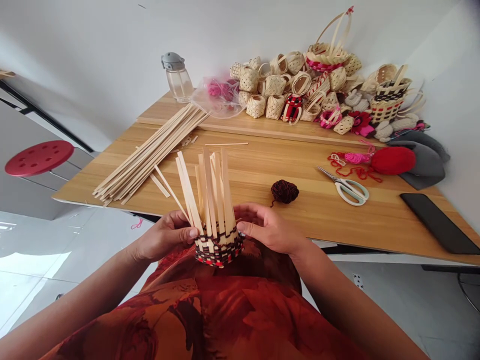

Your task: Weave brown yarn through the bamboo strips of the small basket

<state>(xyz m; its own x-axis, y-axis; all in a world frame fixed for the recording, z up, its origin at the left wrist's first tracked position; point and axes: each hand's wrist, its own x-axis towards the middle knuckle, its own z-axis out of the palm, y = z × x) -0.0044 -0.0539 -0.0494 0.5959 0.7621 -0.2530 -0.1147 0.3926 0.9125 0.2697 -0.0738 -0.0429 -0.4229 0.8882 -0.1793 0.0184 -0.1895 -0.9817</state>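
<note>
Above my lap, before the table's front edge, I hold a partly woven basket (219,246). Its lower wall is laced with dark brown and red yarn, and pale wood strips (214,192) stand up from it. My left hand (174,235) grips the left side, thumb on the outer wall near a slanting strip. Around the right side curls my right hand (266,227), its thumb at the rim of the weaving and its fingers partly hidden behind the strips. A ball of dark brown yarn (285,192) lies on the table just beyond my right hand.
Loose wood strips (153,152) lie in a pile at left. Scissors (347,187), a red yarn ball (393,160) and a black phone (438,222) rest at right. Several small baskets (275,86) are heaped along the wall, near a bottle (179,82). A red stool (39,157) stands left.
</note>
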